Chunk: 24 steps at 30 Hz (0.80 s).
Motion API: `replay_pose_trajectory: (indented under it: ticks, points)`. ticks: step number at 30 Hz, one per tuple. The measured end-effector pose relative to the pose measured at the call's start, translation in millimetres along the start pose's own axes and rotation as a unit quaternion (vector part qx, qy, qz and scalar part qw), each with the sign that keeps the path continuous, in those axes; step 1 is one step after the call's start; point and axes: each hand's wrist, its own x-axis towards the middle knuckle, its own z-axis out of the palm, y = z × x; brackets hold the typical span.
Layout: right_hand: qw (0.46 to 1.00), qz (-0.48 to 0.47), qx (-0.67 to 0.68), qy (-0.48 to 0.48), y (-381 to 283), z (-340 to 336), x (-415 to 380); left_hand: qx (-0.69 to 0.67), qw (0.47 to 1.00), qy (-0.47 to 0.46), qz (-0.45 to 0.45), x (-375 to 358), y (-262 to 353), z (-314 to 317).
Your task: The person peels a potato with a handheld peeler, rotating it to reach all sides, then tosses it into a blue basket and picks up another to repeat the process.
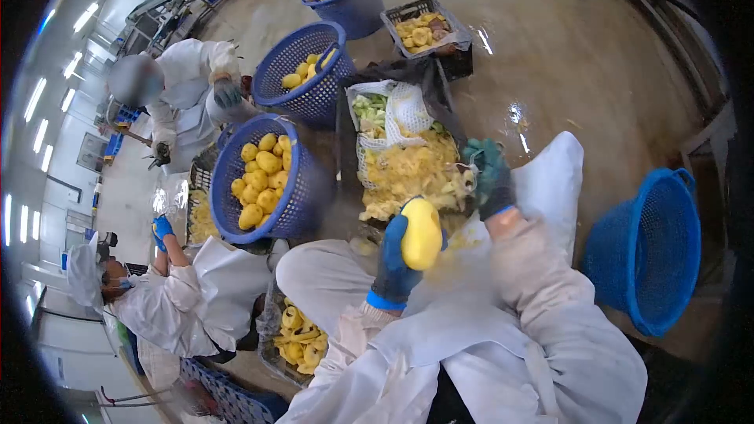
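Observation:
A smooth yellow fruit (422,234) is held upright in my left hand (393,267), which wears a dark blue glove and wraps round it from the left. My right hand (488,171), in a dark green glove, is to the upper right of the fruit and apart from it. Its fingers look curled, but blur hides what they hold, if anything. Just beyond both hands lies a heap of yellowish peelings and scraps (412,173) in a black-lined crate (345,149), with white netting (402,110) over part of it.
A blue basket of yellow fruit (314,196) stands left of the crate; two more baskets (302,106) (353,12) are farther away. A blue basket (640,267) stands at the right. Peeled pieces (300,338) fill a crate by my left leg. Two co-workers (165,298) (188,78) sit left.

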Motion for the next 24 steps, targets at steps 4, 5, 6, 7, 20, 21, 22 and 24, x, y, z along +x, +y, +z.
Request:
replay_pose_trajectory:
  ticks: [4,5,6,7,20,21,22,24]
  points:
    - [0.971,0.197,0.138,-0.008,-63.5,39.3,-25.3,0.493,0.815,-0.043,0.301,8.4,-7.9,-45.0]
    - [0.964,0.228,0.132,-0.047,-71.2,51.2,-37.6,0.516,0.799,-0.050,0.305,9.1,-8.4,-48.0]
    - [0.954,0.258,0.126,-0.087,-74.6,56.1,-42.6,0.537,0.783,-0.057,0.309,9.8,-9.0,-50.8]
    - [0.966,0.187,0.173,-0.039,-50.2,52.7,-38.5,0.345,0.920,-0.046,0.178,3.6,-8.6,-30.9]
    - [0.977,0.162,0.136,-0.008,-62.8,27.2,-35.4,0.147,0.986,-0.023,0.079,-6.7,-7.8,-9.1]
    - [0.985,0.128,0.084,-0.084,-74.8,40.3,-49.8,0.134,0.988,-0.020,0.072,-6.1,-10.1,-13.7]
    - [0.983,0.131,0.064,-0.114,-82.6,47.8,-52.8,0.122,0.990,-0.017,0.065,-6.0,-11.9,-11.2]
    - [0.974,0.176,0.054,-0.132,-95.7,59.6,-56.1,0.121,0.992,-0.006,0.046,-7.5,-13.3,-4.9]
